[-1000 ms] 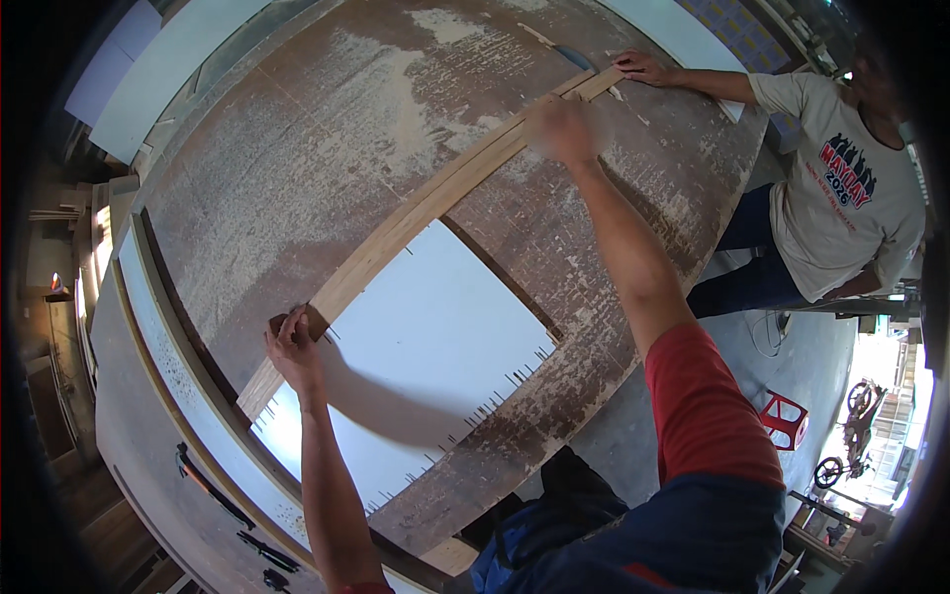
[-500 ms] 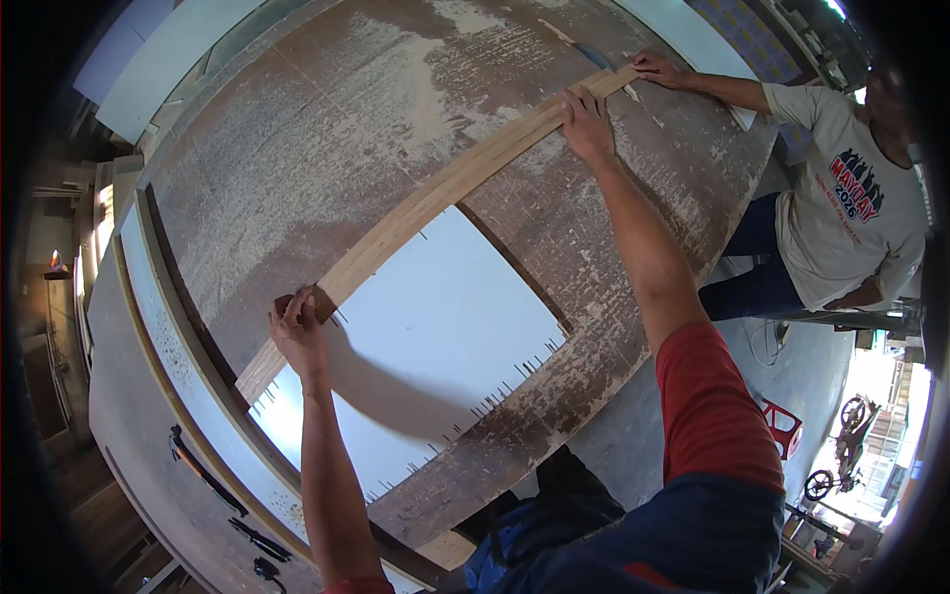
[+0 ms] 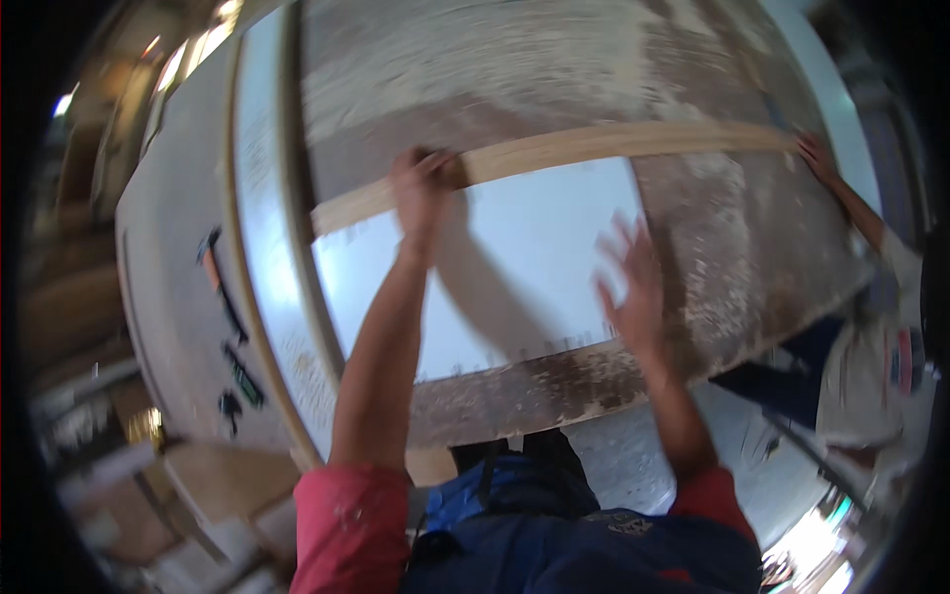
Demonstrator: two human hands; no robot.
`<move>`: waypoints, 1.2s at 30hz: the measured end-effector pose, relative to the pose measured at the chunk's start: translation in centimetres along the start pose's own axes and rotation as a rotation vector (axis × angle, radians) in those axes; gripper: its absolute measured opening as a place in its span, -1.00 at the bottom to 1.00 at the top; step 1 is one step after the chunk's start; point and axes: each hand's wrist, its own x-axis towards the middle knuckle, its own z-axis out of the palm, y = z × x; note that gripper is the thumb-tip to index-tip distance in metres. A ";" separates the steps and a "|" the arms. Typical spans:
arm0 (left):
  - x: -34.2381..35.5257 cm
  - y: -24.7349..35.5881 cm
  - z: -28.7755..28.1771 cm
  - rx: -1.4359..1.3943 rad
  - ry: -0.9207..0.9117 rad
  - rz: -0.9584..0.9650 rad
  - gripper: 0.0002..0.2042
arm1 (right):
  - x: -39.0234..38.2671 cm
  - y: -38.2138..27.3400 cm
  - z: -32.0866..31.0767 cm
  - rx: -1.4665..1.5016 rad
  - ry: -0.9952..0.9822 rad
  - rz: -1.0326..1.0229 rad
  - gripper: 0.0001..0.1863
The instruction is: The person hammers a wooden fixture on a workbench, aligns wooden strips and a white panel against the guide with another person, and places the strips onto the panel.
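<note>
Pale tan wood, plain and long and narrow: the strip (image 3: 693, 139) has the left hand (image 3: 424, 178) closed over it, as far as the blur lets one judge, with a darker shadow beside the fingers. The right hand (image 3: 633, 282) spreads wide over a white panel (image 3: 524, 247). The strip borders the panel's far edge, running from near the table's (image 3: 495, 406) left edge toward its right, where a co-worker's hand (image 3: 815, 158) meets the end.

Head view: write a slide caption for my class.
Left hand on a wooden strip, right hand open over a white panel, co-worker's hand at the strip's right end.
</note>
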 end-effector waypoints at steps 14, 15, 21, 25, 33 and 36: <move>-0.2 1.0 -1.9 0.102 -0.014 -0.050 -0.85 | -7.2 -11.3 7.9 -0.215 -0.165 -0.089 -0.38; -0.1 0.8 -1.8 0.099 -0.044 -0.063 -0.85 | -7.1 -11.4 8.0 -0.231 -0.176 -0.099 -0.38; 0.0 -1.0 -0.1 0.015 0.007 -0.025 -0.82 | -6.9 -11.0 7.5 -0.194 -0.230 -0.093 -0.37; 0.0 -0.7 0.9 -0.072 0.015 -0.082 -0.82 | -7.0 -9.9 7.0 -0.118 -0.235 -0.082 -0.30; 1.0 0.8 -0.9 0.106 0.006 0.103 -0.89 | -7.2 -9.8 7.3 -0.084 -0.173 -0.070 -0.29; 1.1 0.5 -0.5 0.126 -0.022 0.069 -0.88 | -7.0 -9.7 7.1 -0.088 -0.172 -0.066 -0.35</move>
